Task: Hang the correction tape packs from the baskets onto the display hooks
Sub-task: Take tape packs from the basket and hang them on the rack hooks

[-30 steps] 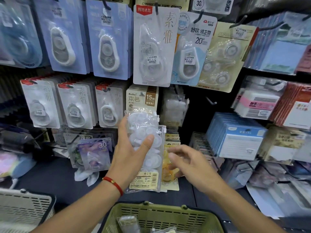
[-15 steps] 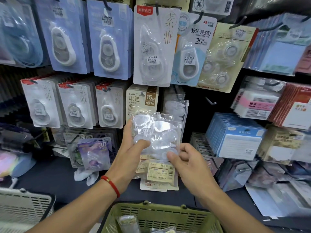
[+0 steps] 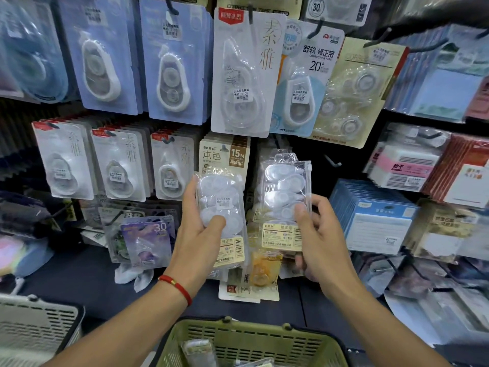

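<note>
Olive-green basket, red bracelet

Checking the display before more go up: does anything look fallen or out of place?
Yes. A yellow-orange blister pack and a white card pack lie loose on the dark shelf, as do crumpled white wrappers, rather than hanging from hooks.

2 packs side by side — basket below, hooks behind.
</note>
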The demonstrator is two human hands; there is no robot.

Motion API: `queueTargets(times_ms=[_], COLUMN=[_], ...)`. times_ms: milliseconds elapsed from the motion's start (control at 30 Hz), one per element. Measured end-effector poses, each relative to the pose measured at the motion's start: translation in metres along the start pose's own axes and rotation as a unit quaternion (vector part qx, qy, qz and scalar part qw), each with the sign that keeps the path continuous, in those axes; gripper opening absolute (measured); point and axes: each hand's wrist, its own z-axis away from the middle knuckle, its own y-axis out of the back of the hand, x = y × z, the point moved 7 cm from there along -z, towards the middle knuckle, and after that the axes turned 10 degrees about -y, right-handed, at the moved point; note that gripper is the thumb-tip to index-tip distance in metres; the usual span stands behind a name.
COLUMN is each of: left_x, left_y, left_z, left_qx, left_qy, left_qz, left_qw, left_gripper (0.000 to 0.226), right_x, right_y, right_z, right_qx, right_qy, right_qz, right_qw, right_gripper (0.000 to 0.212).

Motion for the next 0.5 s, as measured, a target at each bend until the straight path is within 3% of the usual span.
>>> queueTargets(times_ms=[233,367,433,500], left_x=[0.003,0.005,0.006,0.007], left_y=[0.004,0.003,0.0,-0.003], left_z=[0.0,0.001,0.002,0.003], left_qx=[0.002,-0.01,-0.026,-0.046], left_qy=[-0.018,-0.024,-0.026,-0.034], left_qz=[-0.021,-0.022,-0.013,-0.012], left_qw=[1.0,0.999,0.999,0.998], left_gripper=[0.085,0.087,0.09,0.094], right_x=[0.014,0.054,0.07,0.069], right_y=[0.001,0.001,0.0,-0.005], right_z=[-0.01,-0.019,-0.017,-0.015], right_qx=[-0.007,-0.01,-0.035,-0.061], right_qy=[-0.022,-0.142,-0.193,-0.168], right_qz=[-0.075,-0.002,0.05,0.096], right_qw=[0.997,0.99,0.979,0.979], right_gripper=[0.022,0.051,0.046,0.022])
